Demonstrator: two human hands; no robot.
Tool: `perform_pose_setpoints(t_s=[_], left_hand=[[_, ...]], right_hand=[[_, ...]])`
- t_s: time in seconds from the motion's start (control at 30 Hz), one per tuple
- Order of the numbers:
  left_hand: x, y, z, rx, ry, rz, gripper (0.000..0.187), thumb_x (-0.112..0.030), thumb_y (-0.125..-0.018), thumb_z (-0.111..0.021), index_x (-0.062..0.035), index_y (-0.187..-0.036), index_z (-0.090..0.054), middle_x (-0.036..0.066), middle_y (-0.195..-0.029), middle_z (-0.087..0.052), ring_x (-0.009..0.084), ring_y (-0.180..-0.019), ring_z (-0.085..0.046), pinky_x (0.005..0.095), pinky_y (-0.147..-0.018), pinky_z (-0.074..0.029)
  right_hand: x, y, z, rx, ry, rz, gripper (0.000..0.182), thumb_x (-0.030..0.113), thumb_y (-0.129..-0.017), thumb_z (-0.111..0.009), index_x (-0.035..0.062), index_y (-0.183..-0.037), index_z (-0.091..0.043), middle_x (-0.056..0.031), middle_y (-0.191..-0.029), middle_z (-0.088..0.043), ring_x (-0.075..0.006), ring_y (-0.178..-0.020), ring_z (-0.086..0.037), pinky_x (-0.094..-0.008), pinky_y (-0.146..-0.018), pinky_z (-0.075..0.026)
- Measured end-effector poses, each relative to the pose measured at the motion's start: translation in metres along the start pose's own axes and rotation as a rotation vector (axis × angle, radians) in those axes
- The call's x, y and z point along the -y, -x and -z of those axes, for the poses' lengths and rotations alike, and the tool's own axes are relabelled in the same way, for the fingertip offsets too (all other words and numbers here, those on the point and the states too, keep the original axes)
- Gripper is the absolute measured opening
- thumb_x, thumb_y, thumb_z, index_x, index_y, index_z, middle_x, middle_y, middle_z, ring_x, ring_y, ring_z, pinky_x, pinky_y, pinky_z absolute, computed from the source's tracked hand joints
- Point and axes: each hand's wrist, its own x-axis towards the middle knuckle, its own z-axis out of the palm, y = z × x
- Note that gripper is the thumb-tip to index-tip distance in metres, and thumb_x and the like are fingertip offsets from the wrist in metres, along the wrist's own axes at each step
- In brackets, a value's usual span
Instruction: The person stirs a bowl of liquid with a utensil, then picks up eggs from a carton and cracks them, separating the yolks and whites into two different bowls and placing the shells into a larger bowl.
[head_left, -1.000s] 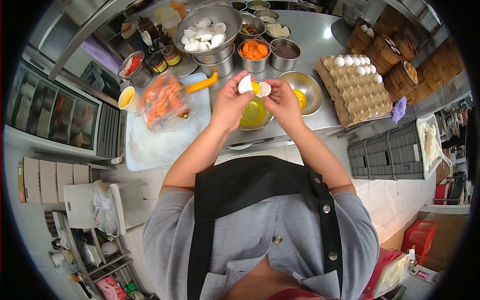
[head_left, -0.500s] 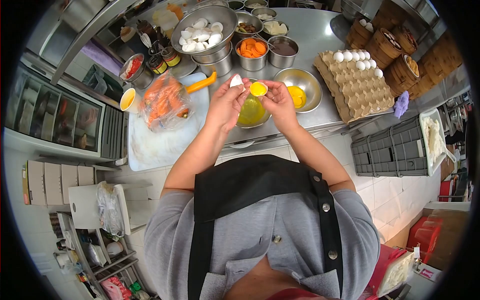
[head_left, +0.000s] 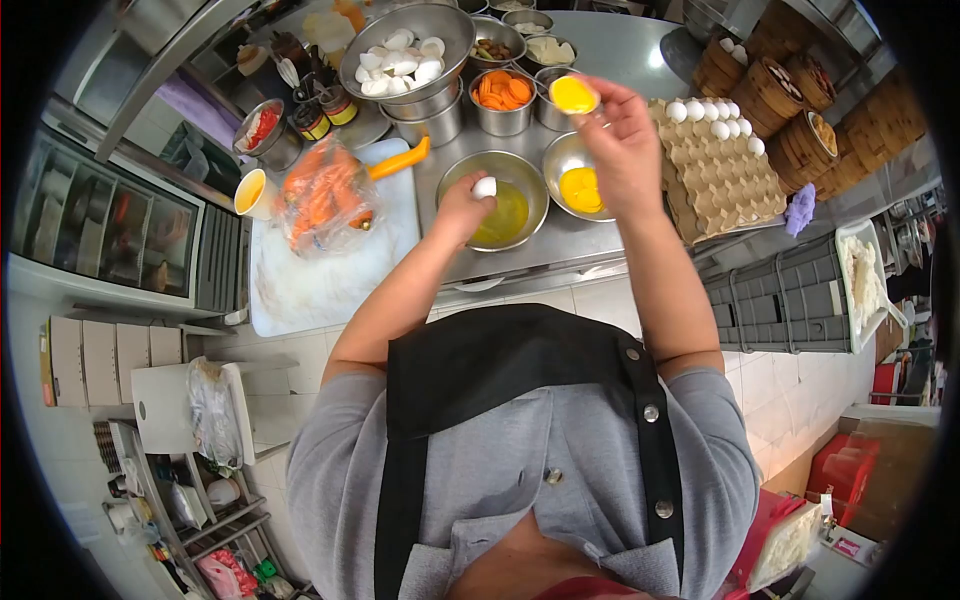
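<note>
My left hand (head_left: 465,210) holds a white eggshell piece (head_left: 484,188) over the left side of a steel bowl (head_left: 538,222) with egg white (head_left: 505,215) in it. Raised higher and to the right, my right hand (head_left: 622,140) grips a half eggshell with a yellow yolk (head_left: 573,95) in it. Beneath my right hand is a second steel bowl (head_left: 562,150), where egg yolks (head_left: 582,190) lie.
A colander of eggshells (head_left: 400,68) and a bowl of sliced carrots (head_left: 502,90) stand behind. At left are bagged carrots (head_left: 328,195) and a knife with a yellow handle (head_left: 400,160) on a cutting board (head_left: 330,290). An egg tray (head_left: 715,180) is at right.
My hands have moved apart. The right one rose up and to the right with the yolk in its shell; the left one moved down with its shell piece, beside the egg white bowl.
</note>
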Motion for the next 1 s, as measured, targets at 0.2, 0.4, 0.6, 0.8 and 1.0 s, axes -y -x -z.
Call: perform_pose_setpoints(t_s=[0.2,0.4,0.6,0.8,1.0], left_hand=[[-0.019,0.005,0.007,0.108,-0.702,-0.118,0.056,-0.01,-0.073,-0.061,-0.0037,-0.126,-0.045,0.022,-0.114,-0.057,0.0345,-0.103,-0.057,0.0367,-0.089,-0.044],[-0.033,-0.001,0.013,0.163,0.433,0.056,0.046,-0.013,-0.082,-0.054,-0.0016,-0.125,-0.043,0.016,-0.12,-0.055,0.0298,-0.11,-0.053,0.0422,-0.092,-0.044],[-0.035,-0.006,0.024,0.404,1.464,0.238,0.043,-0.015,-0.085,-0.043,0.0069,-0.122,-0.04,0.022,-0.126,-0.047,0.0338,-0.117,-0.046,0.0469,-0.102,-0.037],[-0.048,0.002,0.02,0.385,1.634,0.143,0.047,-0.018,-0.086,-0.039,0.0077,-0.125,-0.038,0.021,-0.126,-0.047,0.0333,-0.117,-0.046,0.0453,-0.105,-0.031],[-0.059,0.013,0.021,0.234,1.575,0.174,0.045,-0.02,-0.087,-0.036,0.0077,-0.123,-0.041,0.019,-0.118,-0.054,0.0308,-0.11,-0.052,0.044,-0.103,-0.034]], right_hand=[[0.013,0.008,0.039,-0.048,0.216,-0.003,0.035,-0.006,-0.082,-0.055,-0.0028,-0.115,-0.045,-0.0141,-0.118,-0.055,-0.017,-0.108,-0.053,-0.0292,-0.095,-0.041],[-0.036,0.036,0.093,0.332,1.61,0.264,0.041,-0.007,-0.067,-0.054,0.0059,-0.107,-0.054,-0.0143,-0.11,-0.056,-0.0336,-0.103,-0.052,-0.0448,-0.097,-0.038],[-0.038,0.046,0.049,0.189,1.213,0.24,0.037,-0.002,-0.073,-0.055,0.0059,-0.108,-0.056,-0.0114,-0.111,-0.058,-0.0273,-0.104,-0.055,-0.0385,-0.094,-0.04],[-0.05,0.063,-0.005,0.354,0.724,0.333,0.041,-0.007,-0.069,-0.061,0.0033,-0.108,-0.053,-0.0128,-0.115,-0.056,-0.0299,-0.107,-0.054,-0.0368,-0.091,-0.042],[-0.057,0.072,-0.023,0.379,0.797,0.393,0.043,-0.008,-0.068,-0.061,0.0035,-0.108,-0.053,-0.0142,-0.113,-0.056,-0.0312,-0.107,-0.053,-0.0377,-0.091,-0.043]])
